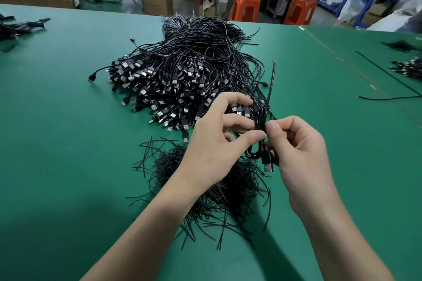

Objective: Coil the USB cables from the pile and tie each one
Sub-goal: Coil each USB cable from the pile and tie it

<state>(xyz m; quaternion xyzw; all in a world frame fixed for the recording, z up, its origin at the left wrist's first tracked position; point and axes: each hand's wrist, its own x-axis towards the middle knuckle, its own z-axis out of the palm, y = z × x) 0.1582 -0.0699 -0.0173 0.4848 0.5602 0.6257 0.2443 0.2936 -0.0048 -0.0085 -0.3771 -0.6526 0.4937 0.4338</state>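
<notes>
**Tying one coil, most of the pile left to do**

The green table mat (68, 121) was smooth and matte. On it the pile of USB cables (182, 70) spread wide: thin, glossy black cords in loose tangles, with boxy metal-tipped plugs bunched along its near side. From that bulk I judged the task far from finished, since most cables lay uncoiled and untied. Just in front of the pile sat a heap of tie wires (217, 189), short stiff black strands bristling in every direction. Well off to the right of the pile lay a smaller cluster of cables (406, 68), too blurred to say whether it was tied.

Between the pile and the heap, both hands worked one cable above the mat. The left hand (212, 141) pinched the coiled cable (260, 121) between thumb and forefinger. The right hand (301, 150), fingers curled, gripped it too, pinching its waist where a tie wire (271, 80) met it. The wire's free end stuck up before the pile's right edge. The coil was a narrow bundle of a few loops, and its USB plug (268, 164) hung below. This cable seemed coiled, its tying not yet complete.
</notes>
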